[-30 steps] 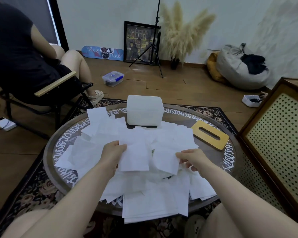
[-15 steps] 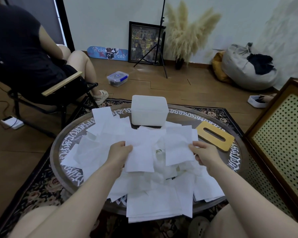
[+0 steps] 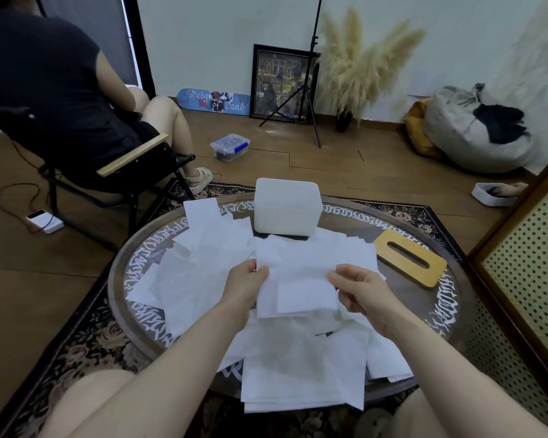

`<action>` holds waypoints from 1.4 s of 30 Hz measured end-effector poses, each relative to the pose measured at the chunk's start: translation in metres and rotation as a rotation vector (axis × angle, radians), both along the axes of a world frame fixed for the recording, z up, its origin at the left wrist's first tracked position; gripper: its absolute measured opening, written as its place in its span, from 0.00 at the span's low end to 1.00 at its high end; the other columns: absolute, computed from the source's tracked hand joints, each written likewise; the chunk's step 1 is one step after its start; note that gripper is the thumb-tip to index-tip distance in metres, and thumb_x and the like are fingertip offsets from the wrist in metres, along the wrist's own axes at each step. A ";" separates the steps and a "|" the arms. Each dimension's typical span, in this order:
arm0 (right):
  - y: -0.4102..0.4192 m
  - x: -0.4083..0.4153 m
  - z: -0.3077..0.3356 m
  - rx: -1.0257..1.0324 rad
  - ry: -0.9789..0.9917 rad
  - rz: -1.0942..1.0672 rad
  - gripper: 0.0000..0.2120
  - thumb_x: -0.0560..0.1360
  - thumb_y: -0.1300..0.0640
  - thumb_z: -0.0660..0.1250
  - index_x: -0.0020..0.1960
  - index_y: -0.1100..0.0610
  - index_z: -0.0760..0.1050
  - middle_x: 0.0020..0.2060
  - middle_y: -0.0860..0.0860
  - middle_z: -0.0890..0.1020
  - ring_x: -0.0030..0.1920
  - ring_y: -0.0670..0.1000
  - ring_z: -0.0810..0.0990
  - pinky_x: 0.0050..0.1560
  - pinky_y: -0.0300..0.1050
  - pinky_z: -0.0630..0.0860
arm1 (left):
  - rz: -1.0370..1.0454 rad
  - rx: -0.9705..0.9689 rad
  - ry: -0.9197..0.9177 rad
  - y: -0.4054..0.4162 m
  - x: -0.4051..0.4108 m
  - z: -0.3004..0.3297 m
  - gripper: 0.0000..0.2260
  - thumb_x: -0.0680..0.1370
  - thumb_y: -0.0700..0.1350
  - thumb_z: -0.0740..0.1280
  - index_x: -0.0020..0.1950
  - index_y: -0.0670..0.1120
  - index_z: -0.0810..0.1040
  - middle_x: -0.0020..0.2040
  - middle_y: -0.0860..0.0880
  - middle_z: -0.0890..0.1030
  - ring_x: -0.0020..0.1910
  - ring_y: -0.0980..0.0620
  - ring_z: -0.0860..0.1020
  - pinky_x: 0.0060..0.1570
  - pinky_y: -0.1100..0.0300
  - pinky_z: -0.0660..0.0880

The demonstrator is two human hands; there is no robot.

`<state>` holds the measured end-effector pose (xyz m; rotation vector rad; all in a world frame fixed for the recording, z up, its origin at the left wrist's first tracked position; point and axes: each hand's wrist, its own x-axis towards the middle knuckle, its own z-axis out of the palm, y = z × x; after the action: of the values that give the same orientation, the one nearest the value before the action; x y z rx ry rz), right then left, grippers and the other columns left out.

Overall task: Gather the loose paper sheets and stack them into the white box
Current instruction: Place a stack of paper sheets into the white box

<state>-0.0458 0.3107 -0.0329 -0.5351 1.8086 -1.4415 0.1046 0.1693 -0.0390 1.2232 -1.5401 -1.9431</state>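
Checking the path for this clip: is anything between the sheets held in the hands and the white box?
Nothing visible blocks it. Both hands, left hand and right hand, hold the held sheets above the loose sheets; the white box stands just beyond. The wooden lid lies off to the right.

White wall (image 3: 203,33), wooden floor (image 3: 345,165), patterned rug (image 3: 86,339), 1 folding chair (image 3: 130,159), pampas grass (image 3: 361,67).

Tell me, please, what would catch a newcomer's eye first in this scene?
Most striking is the heap of loose white paper sheets strewn over the round glass-topped table, with the left hand and right hand holding a few sheets up between them. Behind the heap stands the white rectangular plastic box, and to its right lies a flat yellow wooden lid with a slot.
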 end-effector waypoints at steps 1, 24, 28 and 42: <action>-0.001 0.001 0.000 0.029 0.003 0.028 0.05 0.75 0.58 0.69 0.42 0.57 0.76 0.32 0.48 0.75 0.25 0.47 0.65 0.26 0.35 0.61 | -0.004 0.004 0.003 0.000 0.000 0.000 0.09 0.80 0.39 0.60 0.45 0.46 0.78 0.49 0.45 0.82 0.46 0.46 0.79 0.52 0.50 0.77; 0.005 -0.006 -0.003 0.150 0.104 -0.221 0.03 0.76 0.63 0.67 0.47 0.57 0.79 0.25 0.48 0.72 0.25 0.48 0.61 0.23 0.35 0.59 | 0.024 0.015 -0.111 -0.001 0.006 -0.012 0.13 0.76 0.32 0.58 0.41 0.46 0.78 0.40 0.46 0.80 0.34 0.48 0.77 0.36 0.58 0.73; -0.001 -0.004 -0.003 -0.003 -0.015 -0.196 0.03 0.76 0.61 0.68 0.50 0.57 0.78 0.23 0.47 0.69 0.22 0.46 0.58 0.25 0.37 0.56 | 0.038 0.023 -0.033 -0.001 0.003 -0.010 0.10 0.79 0.37 0.60 0.49 0.46 0.80 0.47 0.45 0.82 0.40 0.47 0.80 0.44 0.53 0.76; -0.017 0.014 -0.002 -0.066 0.040 -0.110 0.06 0.76 0.63 0.67 0.51 0.63 0.79 0.28 0.51 0.72 0.22 0.47 0.59 0.23 0.34 0.57 | -0.019 0.150 0.166 0.004 -0.005 -0.006 0.07 0.81 0.41 0.61 0.55 0.47 0.78 0.46 0.47 0.83 0.40 0.46 0.81 0.43 0.51 0.78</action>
<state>-0.0315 0.2941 -0.0353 -0.5085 1.8520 -1.5797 0.1001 0.1733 -0.0448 1.0762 -1.3487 -2.1469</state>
